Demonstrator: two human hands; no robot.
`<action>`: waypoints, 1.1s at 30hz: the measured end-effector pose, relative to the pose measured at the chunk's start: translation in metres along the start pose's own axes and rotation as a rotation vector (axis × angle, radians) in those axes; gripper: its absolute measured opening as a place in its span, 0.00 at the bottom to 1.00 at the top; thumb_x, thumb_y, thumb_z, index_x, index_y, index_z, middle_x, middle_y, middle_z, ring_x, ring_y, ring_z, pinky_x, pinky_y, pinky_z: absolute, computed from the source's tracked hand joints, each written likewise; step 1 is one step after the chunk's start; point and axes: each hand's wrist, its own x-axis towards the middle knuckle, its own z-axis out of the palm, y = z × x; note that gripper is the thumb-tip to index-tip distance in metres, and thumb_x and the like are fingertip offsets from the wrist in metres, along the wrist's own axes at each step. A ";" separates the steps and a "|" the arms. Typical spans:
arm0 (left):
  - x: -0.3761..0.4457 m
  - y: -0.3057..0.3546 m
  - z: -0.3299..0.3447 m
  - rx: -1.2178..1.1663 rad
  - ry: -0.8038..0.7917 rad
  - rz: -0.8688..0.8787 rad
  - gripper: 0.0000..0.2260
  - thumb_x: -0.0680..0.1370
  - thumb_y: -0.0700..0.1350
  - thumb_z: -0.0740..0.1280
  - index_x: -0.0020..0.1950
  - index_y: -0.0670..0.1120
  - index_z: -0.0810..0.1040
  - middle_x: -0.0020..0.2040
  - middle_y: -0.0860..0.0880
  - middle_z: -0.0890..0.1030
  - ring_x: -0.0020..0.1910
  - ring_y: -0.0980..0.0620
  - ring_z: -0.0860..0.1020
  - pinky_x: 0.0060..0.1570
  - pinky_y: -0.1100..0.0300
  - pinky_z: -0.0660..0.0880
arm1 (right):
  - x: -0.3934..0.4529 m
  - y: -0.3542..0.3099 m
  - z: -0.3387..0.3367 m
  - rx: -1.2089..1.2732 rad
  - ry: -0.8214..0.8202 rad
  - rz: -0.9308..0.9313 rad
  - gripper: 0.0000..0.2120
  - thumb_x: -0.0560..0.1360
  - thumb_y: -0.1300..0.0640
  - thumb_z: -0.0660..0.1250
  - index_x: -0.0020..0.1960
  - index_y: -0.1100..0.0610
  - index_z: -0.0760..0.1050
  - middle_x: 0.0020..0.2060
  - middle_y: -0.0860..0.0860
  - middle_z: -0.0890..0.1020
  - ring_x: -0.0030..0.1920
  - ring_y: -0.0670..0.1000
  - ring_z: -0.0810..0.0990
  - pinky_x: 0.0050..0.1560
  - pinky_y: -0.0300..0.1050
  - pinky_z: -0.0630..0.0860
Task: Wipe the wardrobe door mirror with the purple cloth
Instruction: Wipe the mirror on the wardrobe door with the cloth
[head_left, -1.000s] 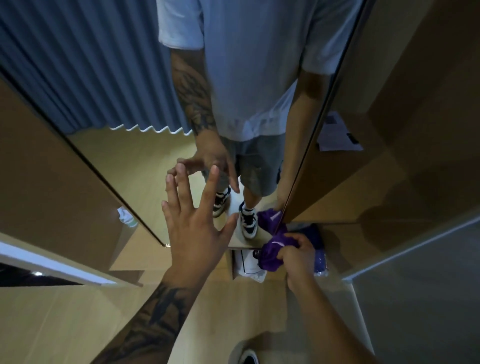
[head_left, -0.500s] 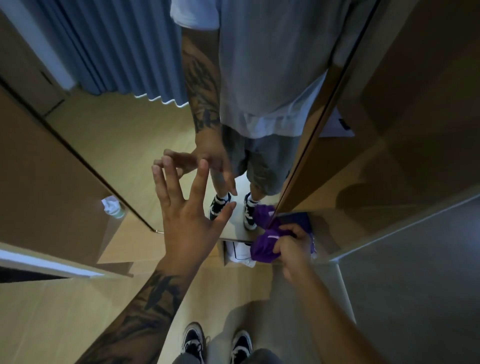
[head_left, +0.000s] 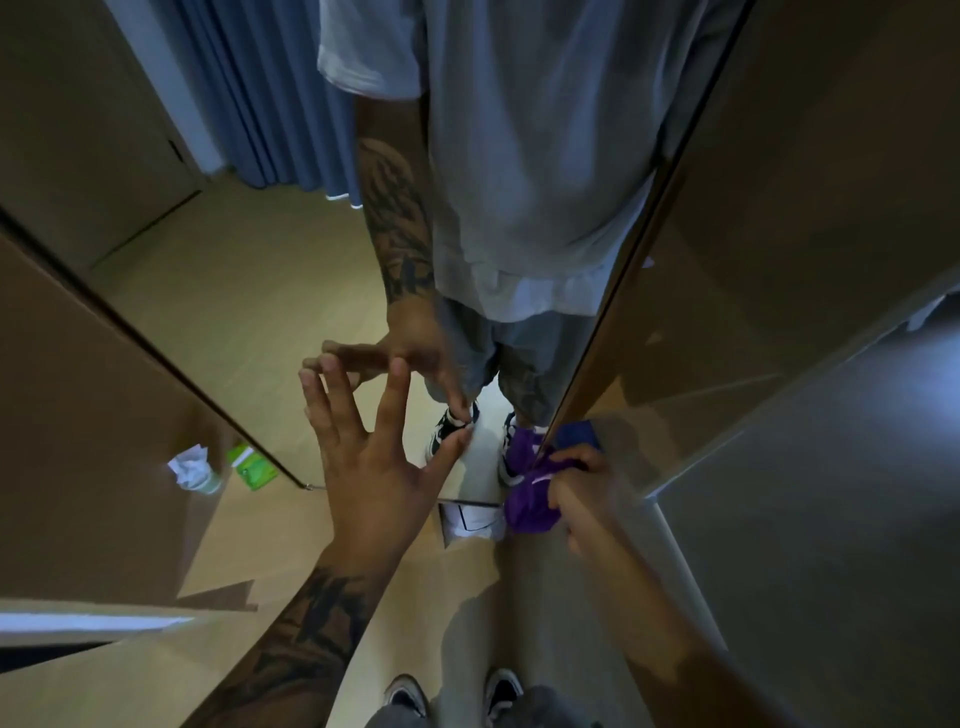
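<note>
Left hand: fingers spread, tips against the wardrobe door mirror. Right hand: fingers curled round the bunched purple cloth, held at the mirror's lower right corner.

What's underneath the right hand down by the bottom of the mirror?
A bunched purple cloth, gripped by the right hand at the mirror bottom corner. The hand covers part of the cloth; whatever is beneath the cloth is hidden.

My left hand is raised, fingers straight and spread wide, thumb angled out to the right, tattooed forearm stretched forward. My right hand reaches lower, fingers curled around the bunched purple cloth, bare forearm extended from the lower right.
</note>
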 end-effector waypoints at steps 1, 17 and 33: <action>0.000 0.000 0.000 -0.004 -0.004 0.003 0.49 0.72 0.63 0.77 0.83 0.60 0.48 0.83 0.47 0.35 0.81 0.36 0.41 0.77 0.33 0.52 | -0.004 -0.006 -0.001 0.038 0.036 -0.010 0.21 0.69 0.79 0.57 0.44 0.56 0.78 0.38 0.51 0.81 0.41 0.54 0.79 0.30 0.38 0.73; 0.000 0.002 0.004 -0.022 -0.026 -0.010 0.45 0.74 0.69 0.69 0.83 0.60 0.46 0.82 0.47 0.33 0.81 0.38 0.37 0.75 0.29 0.52 | -0.038 -0.032 -0.009 0.207 0.047 -0.146 0.13 0.61 0.68 0.64 0.41 0.53 0.78 0.38 0.51 0.84 0.41 0.53 0.82 0.35 0.41 0.76; -0.002 0.002 0.000 -0.031 -0.088 -0.051 0.42 0.77 0.61 0.69 0.83 0.60 0.46 0.82 0.38 0.43 0.81 0.36 0.38 0.74 0.27 0.51 | -0.072 -0.069 -0.008 -0.002 0.130 -0.392 0.24 0.62 0.73 0.63 0.49 0.50 0.81 0.41 0.45 0.87 0.43 0.47 0.86 0.41 0.46 0.81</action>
